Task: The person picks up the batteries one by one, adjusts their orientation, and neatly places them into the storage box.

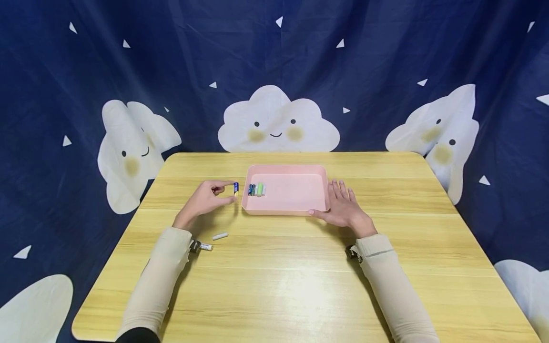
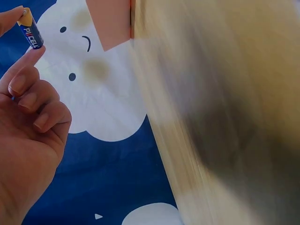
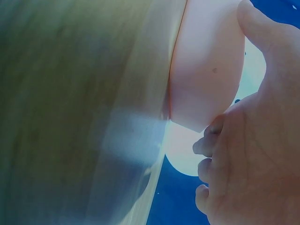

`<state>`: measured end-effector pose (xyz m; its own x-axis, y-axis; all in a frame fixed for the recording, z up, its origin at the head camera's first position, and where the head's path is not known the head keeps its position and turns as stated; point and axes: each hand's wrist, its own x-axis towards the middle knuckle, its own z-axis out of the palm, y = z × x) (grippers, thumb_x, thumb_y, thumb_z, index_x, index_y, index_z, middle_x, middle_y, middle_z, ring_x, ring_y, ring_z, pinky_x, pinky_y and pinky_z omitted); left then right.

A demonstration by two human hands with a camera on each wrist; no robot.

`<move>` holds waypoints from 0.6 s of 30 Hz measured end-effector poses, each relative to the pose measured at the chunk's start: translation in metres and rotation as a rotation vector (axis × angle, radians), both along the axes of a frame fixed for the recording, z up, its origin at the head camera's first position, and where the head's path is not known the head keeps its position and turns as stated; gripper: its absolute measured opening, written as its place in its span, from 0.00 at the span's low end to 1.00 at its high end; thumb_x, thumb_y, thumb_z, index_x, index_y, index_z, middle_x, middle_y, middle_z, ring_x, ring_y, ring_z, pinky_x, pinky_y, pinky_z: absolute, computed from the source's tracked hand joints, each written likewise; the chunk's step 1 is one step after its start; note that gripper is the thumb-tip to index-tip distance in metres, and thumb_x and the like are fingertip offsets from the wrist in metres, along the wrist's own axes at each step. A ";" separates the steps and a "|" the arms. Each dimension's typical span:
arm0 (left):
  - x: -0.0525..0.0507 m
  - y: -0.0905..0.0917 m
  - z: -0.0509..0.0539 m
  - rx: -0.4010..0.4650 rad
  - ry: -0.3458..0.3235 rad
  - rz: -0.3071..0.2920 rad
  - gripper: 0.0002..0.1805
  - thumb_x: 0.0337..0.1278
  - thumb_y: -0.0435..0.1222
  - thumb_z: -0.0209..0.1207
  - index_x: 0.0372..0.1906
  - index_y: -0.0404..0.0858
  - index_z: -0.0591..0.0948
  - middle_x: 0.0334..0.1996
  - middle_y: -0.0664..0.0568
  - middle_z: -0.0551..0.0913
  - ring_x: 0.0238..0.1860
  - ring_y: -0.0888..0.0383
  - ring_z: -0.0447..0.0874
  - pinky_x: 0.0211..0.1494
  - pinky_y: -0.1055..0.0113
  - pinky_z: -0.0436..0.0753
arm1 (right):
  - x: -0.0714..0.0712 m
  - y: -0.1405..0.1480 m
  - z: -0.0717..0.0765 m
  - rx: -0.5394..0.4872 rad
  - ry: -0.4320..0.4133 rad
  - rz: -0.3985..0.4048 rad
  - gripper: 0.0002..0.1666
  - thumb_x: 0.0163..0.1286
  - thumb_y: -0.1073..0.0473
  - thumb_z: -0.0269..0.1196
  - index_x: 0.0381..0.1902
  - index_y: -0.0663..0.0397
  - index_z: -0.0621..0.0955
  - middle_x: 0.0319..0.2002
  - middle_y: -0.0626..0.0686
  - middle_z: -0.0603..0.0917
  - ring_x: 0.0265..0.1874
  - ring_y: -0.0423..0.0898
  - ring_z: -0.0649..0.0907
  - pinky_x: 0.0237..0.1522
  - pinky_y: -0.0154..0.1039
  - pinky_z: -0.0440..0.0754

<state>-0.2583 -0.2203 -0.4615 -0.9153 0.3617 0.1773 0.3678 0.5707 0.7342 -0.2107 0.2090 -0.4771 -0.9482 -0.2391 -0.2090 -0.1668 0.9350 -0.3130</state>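
My left hand [image 1: 207,197] pinches a blue and yellow battery [image 1: 236,189] by its two ends between thumb and index finger, just outside the tray's left wall; the left wrist view shows the battery [image 2: 31,33] with the other fingers curled. Inside the pink tray [image 1: 285,212], several batteries [image 1: 259,189] stand side by side at the left end, dark ones leftmost, then green and white. My right hand [image 1: 343,207] rests against the tray's right end, fingers extended and thumb at the front corner; in the right wrist view the palm [image 3: 255,150] is beside the tray wall [image 3: 206,65].
A white battery [image 1: 220,236] lies on the wooden table [image 1: 274,271] in front of the tray, to the left. Another battery [image 1: 206,247] lies beside the left wrist's dark camera [image 1: 195,246]. A blue curtain [image 1: 274,47] with clouds hangs behind the table.
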 end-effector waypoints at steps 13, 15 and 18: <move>-0.022 0.020 0.006 0.054 -0.023 -0.036 0.28 0.52 0.46 0.77 0.59 0.43 0.87 0.22 0.53 0.62 0.26 0.58 0.59 0.33 0.67 0.62 | -0.001 0.000 -0.001 -0.008 0.009 0.002 0.73 0.67 0.19 0.51 0.82 0.69 0.38 0.83 0.67 0.37 0.83 0.66 0.37 0.82 0.64 0.35; -0.025 0.024 0.007 0.059 -0.018 -0.044 0.28 0.52 0.46 0.77 0.59 0.42 0.87 0.22 0.53 0.62 0.26 0.59 0.59 0.33 0.67 0.62 | -0.001 -0.001 -0.001 -0.010 0.013 0.004 0.73 0.67 0.19 0.52 0.82 0.70 0.39 0.83 0.68 0.37 0.83 0.67 0.38 0.81 0.64 0.35; -0.030 0.028 0.006 0.062 -0.009 -0.059 0.28 0.52 0.46 0.76 0.59 0.42 0.87 0.21 0.55 0.61 0.25 0.60 0.58 0.33 0.67 0.62 | -0.001 -0.001 -0.001 -0.007 0.008 0.002 0.72 0.67 0.19 0.51 0.82 0.69 0.39 0.83 0.67 0.37 0.83 0.66 0.38 0.82 0.63 0.36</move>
<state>-0.2880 -0.1922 -0.4551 -0.8945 0.4035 0.1925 0.3923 0.5020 0.7708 -0.2114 0.2085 -0.4776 -0.9495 -0.2421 -0.1995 -0.1709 0.9325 -0.3181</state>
